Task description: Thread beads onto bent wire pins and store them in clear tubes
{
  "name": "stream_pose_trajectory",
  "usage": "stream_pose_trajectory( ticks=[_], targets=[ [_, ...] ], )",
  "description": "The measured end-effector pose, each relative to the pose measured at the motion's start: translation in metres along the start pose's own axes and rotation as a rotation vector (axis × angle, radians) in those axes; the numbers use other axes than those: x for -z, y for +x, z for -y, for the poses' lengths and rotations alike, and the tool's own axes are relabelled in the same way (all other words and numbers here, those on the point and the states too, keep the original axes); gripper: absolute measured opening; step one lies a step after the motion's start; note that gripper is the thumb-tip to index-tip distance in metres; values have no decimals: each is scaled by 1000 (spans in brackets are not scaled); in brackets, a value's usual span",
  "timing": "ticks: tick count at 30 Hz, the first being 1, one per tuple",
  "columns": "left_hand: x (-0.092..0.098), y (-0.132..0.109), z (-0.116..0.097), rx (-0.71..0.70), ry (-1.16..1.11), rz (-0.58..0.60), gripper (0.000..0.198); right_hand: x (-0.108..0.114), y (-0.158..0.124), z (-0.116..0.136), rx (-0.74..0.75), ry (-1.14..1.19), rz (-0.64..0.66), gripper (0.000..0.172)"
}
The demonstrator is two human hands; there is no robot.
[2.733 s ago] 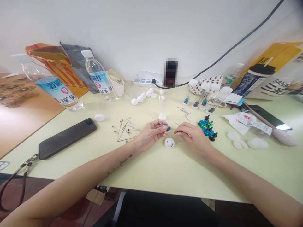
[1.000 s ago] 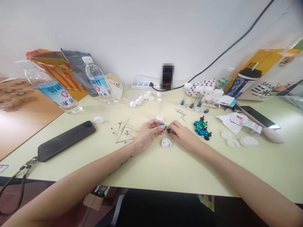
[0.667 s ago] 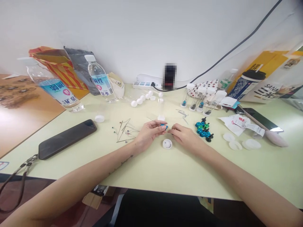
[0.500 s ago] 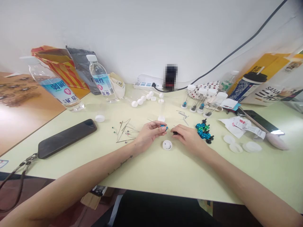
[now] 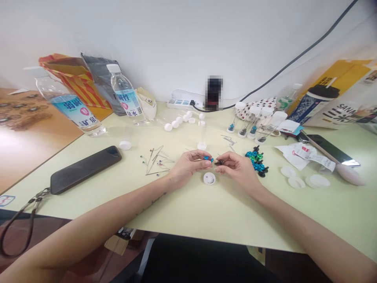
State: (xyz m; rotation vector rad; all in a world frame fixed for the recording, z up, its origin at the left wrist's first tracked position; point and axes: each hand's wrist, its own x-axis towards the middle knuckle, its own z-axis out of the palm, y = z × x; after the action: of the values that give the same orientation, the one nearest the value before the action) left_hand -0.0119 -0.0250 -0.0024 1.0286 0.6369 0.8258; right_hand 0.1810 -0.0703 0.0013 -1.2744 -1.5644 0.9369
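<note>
Barely apart: left hand (image 5: 187, 166), blue bead (image 5: 208, 158); right hand (image 5: 239, 168), black bead (image 5: 218, 162).

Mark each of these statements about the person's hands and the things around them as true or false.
1. The left hand holds a pin with a blue bead on it. True.
2. The right hand is pinching a white cap. False: it pinches a small black piece, and the white cap lies untouched in front of the hands.
3. A cluster of blue and green beads lies to the right of the right hand. True.
4. A smartphone lies between the two hands. False: the black smartphone lies well to the left of the left hand.
</note>
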Motion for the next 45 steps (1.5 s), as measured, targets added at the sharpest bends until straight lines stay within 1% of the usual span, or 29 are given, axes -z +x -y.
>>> stream_pose_trajectory(
  ticks=[5,15,23,28,32,35,41,45],
  targets=[
    [-2,-1,-1,22,14,45,24,-3,-5,4,50,-45,-45,17],
    [-1,-3,0,40,-6,64,23,-6,-11,10,190,-246,-100,12],
    [-6,-4,-2,30,-9,28,24,-8,-14,10,364,-401,-142,14],
    [-7,-5,-2,8,5,39,22,-7,-15,8,410,-449,-138,12],
    [-7,-6,-1,-18,34,31,23,-7,-15,8,414,-437,-143,13],
    [-8,-7,-1,-51,72,16,22,-7,-15,9,383,-398,-157,13],
    [-11,-10,-3,-100,114,-7,22,-10,-16,12,237,-217,-171,13],
    [-12,-11,-3,-106,99,-21,21,-12,-17,14,143,-129,-177,20]
  ],
)
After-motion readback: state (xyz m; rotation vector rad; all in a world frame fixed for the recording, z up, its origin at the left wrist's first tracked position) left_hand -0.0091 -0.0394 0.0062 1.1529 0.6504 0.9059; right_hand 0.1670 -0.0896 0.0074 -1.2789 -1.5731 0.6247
